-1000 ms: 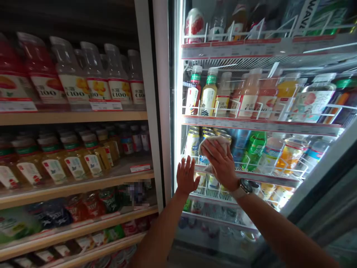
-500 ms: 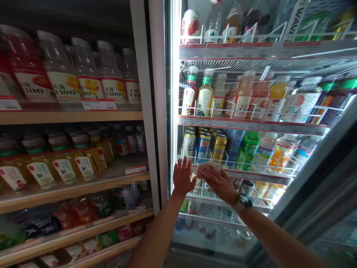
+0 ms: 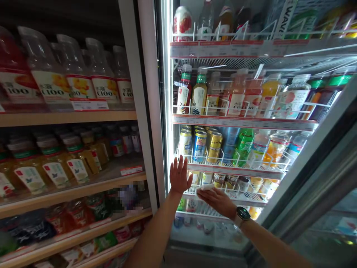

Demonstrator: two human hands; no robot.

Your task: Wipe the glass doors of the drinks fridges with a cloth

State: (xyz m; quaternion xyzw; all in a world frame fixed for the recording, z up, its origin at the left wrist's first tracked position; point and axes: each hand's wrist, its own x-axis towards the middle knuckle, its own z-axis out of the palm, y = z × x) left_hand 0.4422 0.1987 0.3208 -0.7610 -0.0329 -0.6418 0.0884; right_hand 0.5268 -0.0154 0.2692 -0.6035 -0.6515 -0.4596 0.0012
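Observation:
My left hand [image 3: 180, 175] is raised flat with its fingers apart, near the left edge of the lit fridge, just below the row of cans. Nothing is in it. My right hand [image 3: 217, 201] lies to the right and lower, fingers stretched together over a white cloth [image 3: 206, 187], in front of a lower wire shelf. Part of the cloth shows above the fingers; the rest is hidden under the palm. A dark watch [image 3: 243, 213] is on the right wrist. A blue can [image 3: 199, 146] and a gold can [image 3: 214, 147] stand behind the hands.
Bottles fill the fridge shelves above, behind wire rails [image 3: 242, 121]. The fridge door frame [image 3: 309, 163] slants along the right. To the left, wooden-edged shelves [image 3: 69, 116] carry bottles and bags, beyond a grey upright post [image 3: 145, 111].
My right hand has moved down with the cloth, from the shelf edge under the cans to the lower shelf. My left hand has shifted slightly left. The view has moved a little.

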